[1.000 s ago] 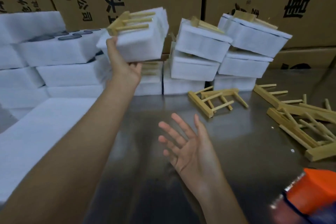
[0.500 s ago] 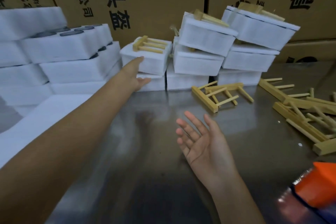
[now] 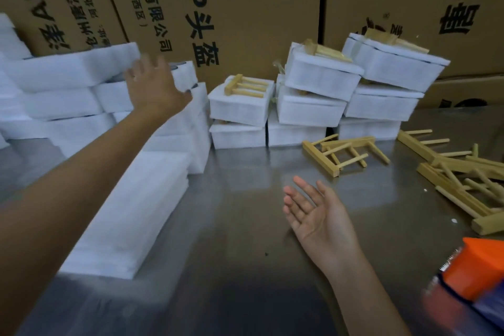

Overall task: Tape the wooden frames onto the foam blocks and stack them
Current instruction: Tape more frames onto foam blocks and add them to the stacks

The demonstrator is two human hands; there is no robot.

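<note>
Just changed: a second ago my left hand (image 3: 152, 85) held a foam block (image 3: 240, 101) with a wooden frame (image 3: 246, 86) on top; now that block sits on the short pile.
Left hand: fingers spread, holding nothing, reaching to the plain foam pile (image 3: 68, 71).
Right hand (image 3: 316, 213): spread, palm up, over the table (image 3: 245, 226).
Means: one more stacked; I think I fetch new foam next.
Loose frames (image 3: 343, 153): waiting on the table.

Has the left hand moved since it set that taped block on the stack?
Yes. The left hand has left the taped block and swung left, now reaching at the bare foam pile.
</note>
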